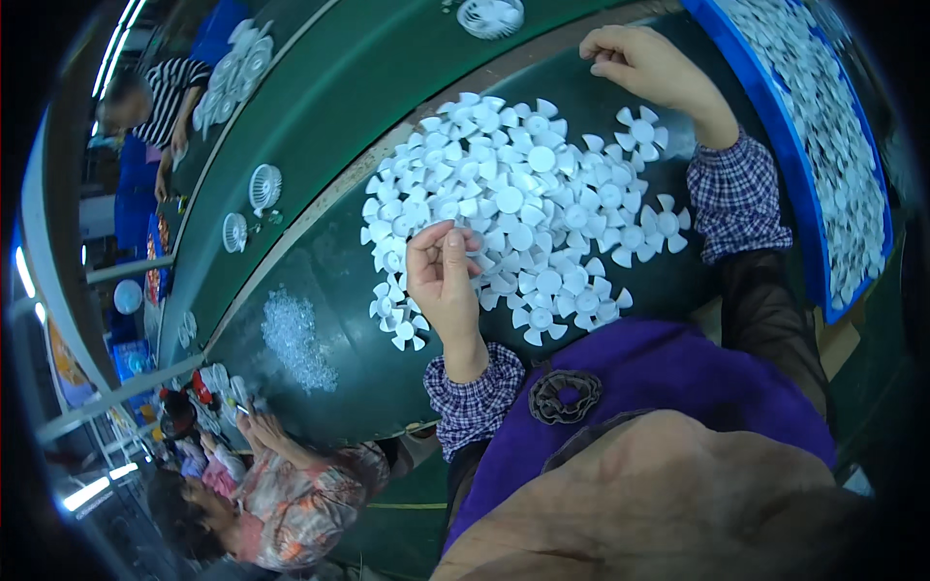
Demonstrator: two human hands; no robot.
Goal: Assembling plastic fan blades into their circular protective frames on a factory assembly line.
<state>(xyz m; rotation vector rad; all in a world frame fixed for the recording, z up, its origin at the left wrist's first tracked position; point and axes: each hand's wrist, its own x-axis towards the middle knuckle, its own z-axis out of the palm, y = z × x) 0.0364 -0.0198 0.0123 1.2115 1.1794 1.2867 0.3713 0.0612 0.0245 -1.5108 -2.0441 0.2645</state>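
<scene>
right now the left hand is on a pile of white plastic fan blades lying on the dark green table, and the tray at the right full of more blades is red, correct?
Not quite: the tray is blue, not red, as the head view shows. The rest stands: the left hand is on the pile of white plastic fan blades on the dark green table.

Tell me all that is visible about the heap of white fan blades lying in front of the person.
The heap of white fan blades lies on the dark green table. Each is a small propeller of what looks like plastic, with a round hub and several rounded blades. They lie flat and overlap loosely. The left hand pinches at its near edge; the right hand is closed beyond its far edge.
</scene>
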